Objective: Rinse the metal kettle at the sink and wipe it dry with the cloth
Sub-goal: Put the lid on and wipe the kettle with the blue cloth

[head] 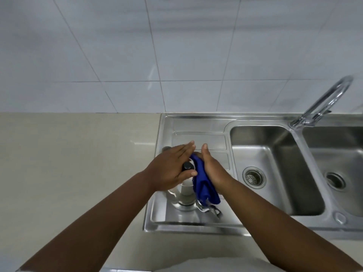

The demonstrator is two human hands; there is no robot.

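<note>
The metal kettle point(183, 195) stands upright on the steel drainboard point(198, 138) left of the sink basins. Its black lid knob point(187, 166) shows between my hands, and its handle point(209, 209) points toward me at the lower right. My left hand point(170, 169) lies flat over the kettle's top, fingers stretched out. My right hand point(211, 169) presses a blue cloth point(204, 183) against the kettle's right side. The cloth hangs down over the kettle's flank, and most of the lid is hidden under my left hand.
A double steel sink lies to the right, with the near basin point(275, 173) and its drain point(254, 177), and a second basin point(337, 169). A curved chrome tap point(324, 103) rises behind them. Beige counter point(68, 163) spreads to the left, white wall tiles behind.
</note>
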